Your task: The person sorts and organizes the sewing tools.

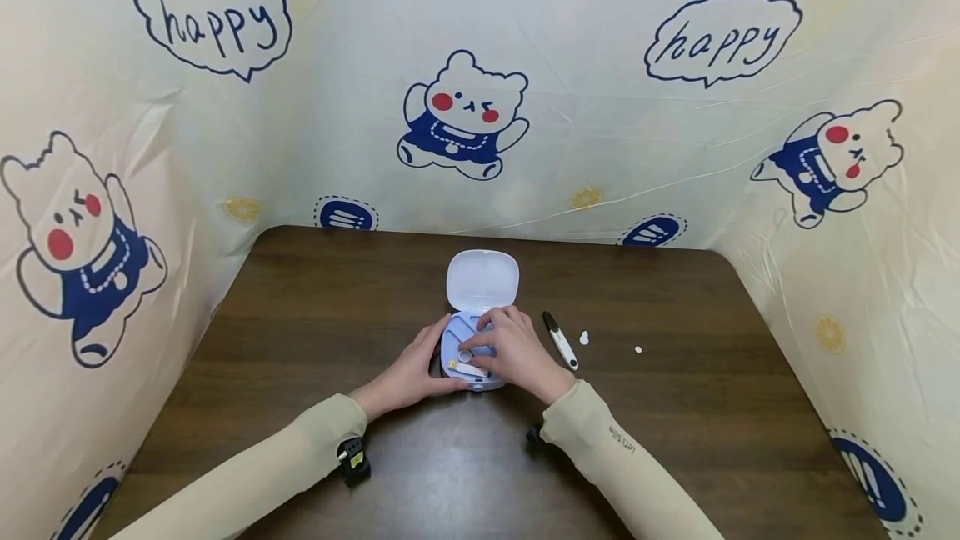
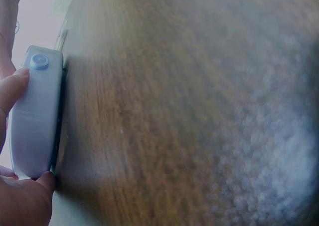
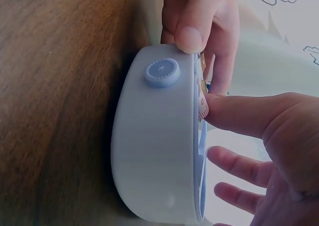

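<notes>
A light blue case [image 1: 471, 357] lies on the table with its white lid [image 1: 482, 280] flipped open toward the back. My left hand [image 1: 437, 357] grips the case's left side; its fingers [image 2: 11, 89] show at the case wall [image 2: 35, 116] near a round button [image 2: 39, 61]. My right hand [image 1: 482, 342] rests over the open tray with fingers spread. Its thumb [image 3: 239, 113] presses a small white and orange item at the rim of the case [image 3: 154, 146]. A white strip [image 1: 468, 368] lies in the tray's front.
A black and white pen-like tool [image 1: 560, 340] lies just right of my right hand. Two small white bits [image 1: 584, 337] [image 1: 638, 349] sit further right. The dark wooden table [image 1: 315, 307] is walled on three sides by a cartoon-bear sheet [image 1: 465, 115].
</notes>
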`<act>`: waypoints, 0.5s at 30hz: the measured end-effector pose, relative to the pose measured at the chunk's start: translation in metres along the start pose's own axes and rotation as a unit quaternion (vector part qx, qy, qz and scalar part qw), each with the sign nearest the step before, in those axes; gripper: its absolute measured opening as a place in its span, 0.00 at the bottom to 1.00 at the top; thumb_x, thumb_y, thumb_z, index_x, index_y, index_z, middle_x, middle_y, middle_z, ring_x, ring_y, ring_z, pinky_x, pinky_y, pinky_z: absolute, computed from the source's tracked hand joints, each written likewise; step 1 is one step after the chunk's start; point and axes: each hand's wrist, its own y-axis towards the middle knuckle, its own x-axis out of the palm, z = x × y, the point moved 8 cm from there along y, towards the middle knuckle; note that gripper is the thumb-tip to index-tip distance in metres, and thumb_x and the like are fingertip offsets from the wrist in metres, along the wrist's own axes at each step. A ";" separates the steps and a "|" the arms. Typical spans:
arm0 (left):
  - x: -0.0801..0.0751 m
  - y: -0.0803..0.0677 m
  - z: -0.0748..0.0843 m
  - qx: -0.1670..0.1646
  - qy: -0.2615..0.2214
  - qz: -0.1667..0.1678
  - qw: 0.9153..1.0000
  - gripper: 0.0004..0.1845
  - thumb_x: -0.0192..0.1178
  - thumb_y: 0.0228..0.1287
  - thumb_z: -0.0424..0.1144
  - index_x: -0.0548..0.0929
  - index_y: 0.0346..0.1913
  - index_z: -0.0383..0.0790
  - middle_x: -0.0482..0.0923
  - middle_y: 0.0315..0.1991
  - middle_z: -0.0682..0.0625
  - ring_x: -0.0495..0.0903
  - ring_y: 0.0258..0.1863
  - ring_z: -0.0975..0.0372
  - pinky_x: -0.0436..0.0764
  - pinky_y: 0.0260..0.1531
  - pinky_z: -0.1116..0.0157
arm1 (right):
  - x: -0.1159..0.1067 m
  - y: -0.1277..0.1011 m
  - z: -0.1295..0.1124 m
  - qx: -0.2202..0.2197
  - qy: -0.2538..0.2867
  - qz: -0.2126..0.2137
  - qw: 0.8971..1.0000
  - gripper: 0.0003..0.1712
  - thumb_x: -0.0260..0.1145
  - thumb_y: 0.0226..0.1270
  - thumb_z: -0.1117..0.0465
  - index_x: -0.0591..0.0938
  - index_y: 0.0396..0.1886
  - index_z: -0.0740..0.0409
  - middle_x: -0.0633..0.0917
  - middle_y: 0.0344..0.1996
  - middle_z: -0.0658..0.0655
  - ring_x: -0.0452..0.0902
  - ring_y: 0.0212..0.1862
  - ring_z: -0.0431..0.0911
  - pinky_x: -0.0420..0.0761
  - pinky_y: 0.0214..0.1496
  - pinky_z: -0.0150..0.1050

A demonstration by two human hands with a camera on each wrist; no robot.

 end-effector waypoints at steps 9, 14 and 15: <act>0.001 0.000 -0.001 0.002 0.000 0.002 1.000 0.62 0.77 0.60 0.56 0.47 0.84 0.38 0.54 0.80 0.35 0.59 0.77 0.45 0.64 0.73 0.44 | -0.002 -0.006 0.007 0.004 0.032 0.010 0.999 0.14 0.78 0.65 0.56 0.93 0.51 0.44 0.83 0.50 0.57 0.71 0.57 0.56 0.70 0.62 0.59; 0.000 0.000 -0.001 0.003 0.001 0.004 1.000 0.62 0.77 0.59 0.55 0.47 0.84 0.38 0.54 0.80 0.35 0.60 0.77 0.45 0.64 0.73 0.44 | -0.004 -0.014 0.015 0.013 0.056 0.016 0.998 0.17 0.78 0.65 0.56 0.91 0.54 0.47 0.82 0.49 0.57 0.71 0.59 0.57 0.70 0.62 0.59; 0.000 0.000 -0.001 0.003 0.000 0.004 1.000 0.62 0.77 0.59 0.54 0.47 0.85 0.38 0.54 0.80 0.35 0.60 0.77 0.45 0.64 0.73 0.44 | -0.005 -0.015 0.016 0.014 0.060 0.021 0.998 0.17 0.78 0.65 0.56 0.91 0.54 0.47 0.82 0.49 0.57 0.70 0.59 0.57 0.70 0.63 0.59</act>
